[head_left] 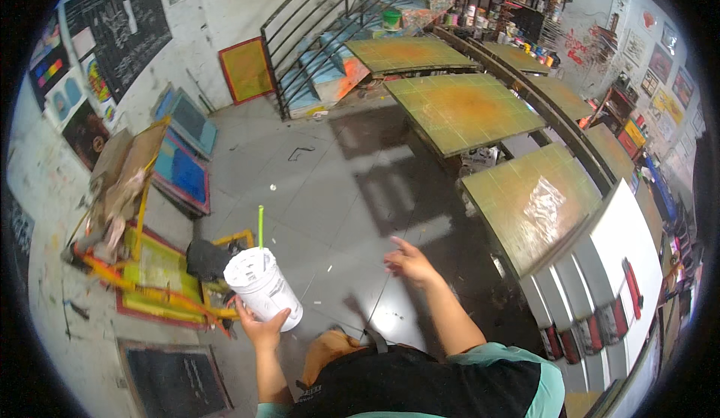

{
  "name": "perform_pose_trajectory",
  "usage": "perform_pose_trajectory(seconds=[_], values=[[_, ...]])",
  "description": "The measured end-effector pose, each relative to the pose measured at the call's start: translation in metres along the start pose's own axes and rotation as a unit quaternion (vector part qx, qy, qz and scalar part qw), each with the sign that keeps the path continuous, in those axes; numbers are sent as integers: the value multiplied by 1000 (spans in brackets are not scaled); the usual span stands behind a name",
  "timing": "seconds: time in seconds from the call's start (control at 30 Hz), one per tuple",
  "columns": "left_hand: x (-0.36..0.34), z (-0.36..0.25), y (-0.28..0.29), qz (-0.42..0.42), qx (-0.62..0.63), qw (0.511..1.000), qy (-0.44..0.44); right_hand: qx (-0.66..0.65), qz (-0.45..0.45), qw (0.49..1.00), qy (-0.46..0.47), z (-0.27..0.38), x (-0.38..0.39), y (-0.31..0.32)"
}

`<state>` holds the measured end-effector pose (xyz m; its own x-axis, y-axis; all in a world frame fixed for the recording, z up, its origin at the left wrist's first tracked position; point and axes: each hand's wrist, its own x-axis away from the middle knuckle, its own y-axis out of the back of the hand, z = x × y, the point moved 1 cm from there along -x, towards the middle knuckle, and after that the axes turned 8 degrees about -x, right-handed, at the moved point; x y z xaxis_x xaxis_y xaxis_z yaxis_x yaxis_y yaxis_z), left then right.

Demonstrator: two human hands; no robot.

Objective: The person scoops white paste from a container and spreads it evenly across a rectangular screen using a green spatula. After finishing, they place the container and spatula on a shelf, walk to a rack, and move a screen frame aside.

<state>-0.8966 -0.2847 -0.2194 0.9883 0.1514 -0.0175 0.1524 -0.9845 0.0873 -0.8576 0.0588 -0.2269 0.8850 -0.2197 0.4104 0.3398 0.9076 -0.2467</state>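
Note:
My left hand (262, 328) is wrapped round the lower part of a large white plastic cup (268, 289) with a lid. A bright green straw (261, 227) sticks up out of the lid, and the cup leans a little. What is inside cannot be seen. To the right, my right hand (412, 263) hangs in the air over the grey tiled floor (341, 223). Its fingers are apart, the forefinger stretched out, and nothing is in it. A black bag or cloth (210, 259) lies just beyond the cup.
Green-topped printing boards (469, 110) stand in rows on the right, one bearing crumpled clear plastic (545, 206). White panels with red-and-black grips (581, 290) stand nearer. A yellow metal rack (142, 287) and framed screens (180, 169) line the left wall. Stairs with a black railing (274, 65) rise behind.

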Motion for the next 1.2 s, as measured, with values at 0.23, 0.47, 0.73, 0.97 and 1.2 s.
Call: perform_pose_trajectory(seconds=[0.23, 0.47, 0.73, 0.97, 1.2], values=[[-222, 29, -97, 61, 66, 996, -11, -20, 34, 999, 18, 81, -209, -55], [-451, -17, -222, 150, 14, 987, -57, -49, -42, 997, 50, 179, -375, -45], [-662, -29, -391, 205, 7, 978, -30, -78, -144, 986, 14, 237, -584, -1], [-830, -21, -500, 137, -22, 990, -33, -40, -113, 992, -32, 336, -838, 6], [-1002, 5, -607, 169, 11, 985, -26, -71, -151, 986, -26, 432, -1078, -29]])
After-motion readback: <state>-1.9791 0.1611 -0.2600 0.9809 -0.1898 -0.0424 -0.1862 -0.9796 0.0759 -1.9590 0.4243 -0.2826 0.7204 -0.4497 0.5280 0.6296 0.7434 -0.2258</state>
